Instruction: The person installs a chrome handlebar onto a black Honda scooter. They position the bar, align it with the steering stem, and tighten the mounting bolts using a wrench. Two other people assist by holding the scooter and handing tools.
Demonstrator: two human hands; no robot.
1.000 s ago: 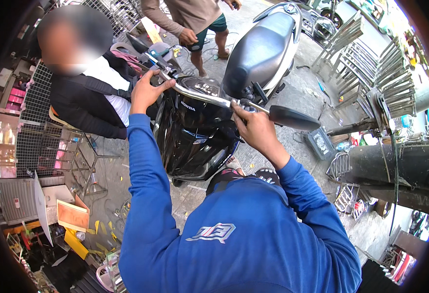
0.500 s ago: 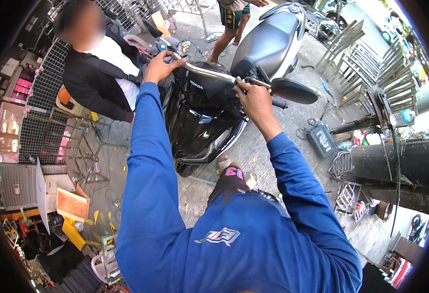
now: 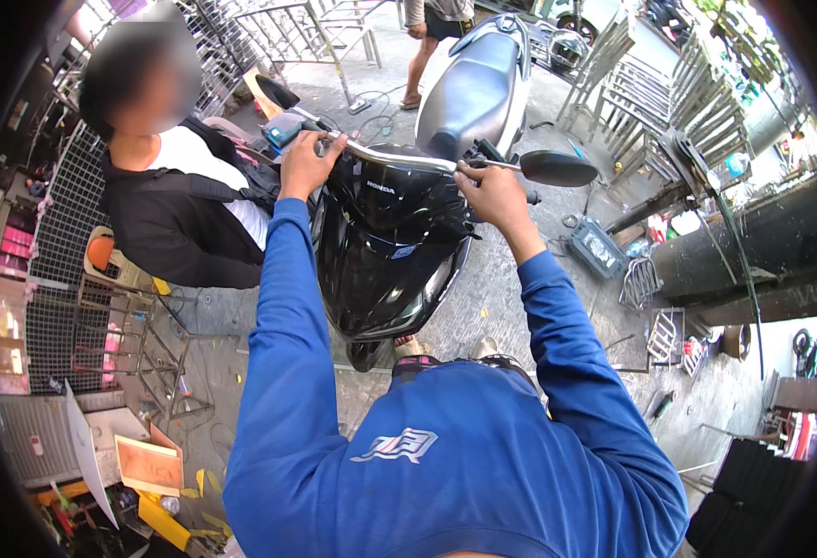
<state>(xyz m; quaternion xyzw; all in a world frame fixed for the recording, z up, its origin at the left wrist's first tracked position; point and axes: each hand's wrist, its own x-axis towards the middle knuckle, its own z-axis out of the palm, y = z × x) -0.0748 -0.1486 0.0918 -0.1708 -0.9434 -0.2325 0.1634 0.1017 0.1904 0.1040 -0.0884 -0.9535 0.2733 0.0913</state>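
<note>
A black motor scooter (image 3: 380, 270) faces me, its grey seat (image 3: 473, 93) beyond the front panel. Across the top of that panel runs a bent silver metal tube (image 3: 394, 158). My left hand (image 3: 308, 169) pinches the tube's left end between thumb and fingers. At the other end, my right hand (image 3: 499, 200) is closed on the tube, close to the scooter's right-hand mirror (image 3: 559, 168). Whether the tube rests on the scooter or is held just above it, I cannot tell.
A person in a black jacket (image 3: 162, 219) stands close on the left beside the scooter. Another person's leg (image 3: 418, 70) shows behind it. Metal racks (image 3: 645, 93) stand at the far right, with a grey case (image 3: 597, 247) on the floor. Wooden boards (image 3: 148, 462) lie lower left.
My view has shifted, and both my feet now show side by side near the scooter's front. Both hands stay on the tube. The jacketed person's head has turned or leaned.
</note>
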